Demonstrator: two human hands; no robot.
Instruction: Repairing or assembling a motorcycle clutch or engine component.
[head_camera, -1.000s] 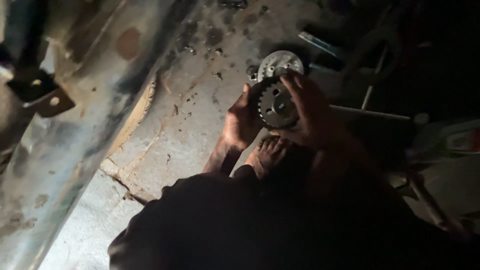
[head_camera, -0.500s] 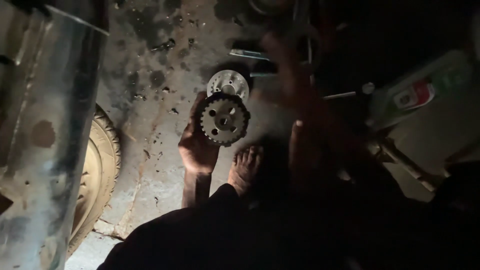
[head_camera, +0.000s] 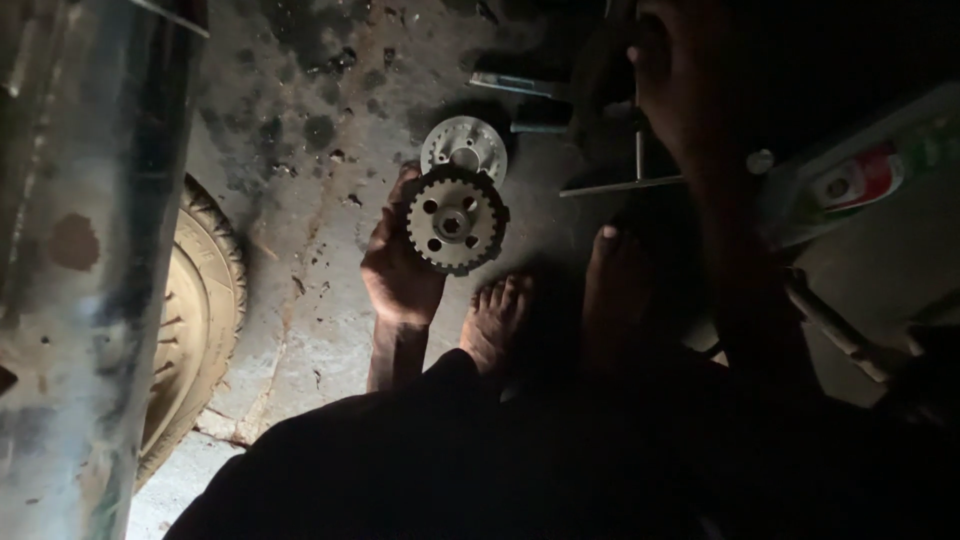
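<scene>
Above the stained concrete floor (head_camera: 300, 230), the left hand (head_camera: 398, 270) grips a toothed gear (head_camera: 455, 220); the right hand (head_camera: 690, 90) is raised in shadow, its grip unreadable, with a metal disc (head_camera: 463, 146) lying just behind and a tyre (head_camera: 200, 320) at the floor's left edge.

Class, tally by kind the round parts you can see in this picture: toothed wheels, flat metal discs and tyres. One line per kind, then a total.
Toothed wheels: 1, the toothed wheel held in the left hand
Flat metal discs: 1, the disc lying on the floor
Tyres: 1, the tyre at the left
Total: 3
</scene>
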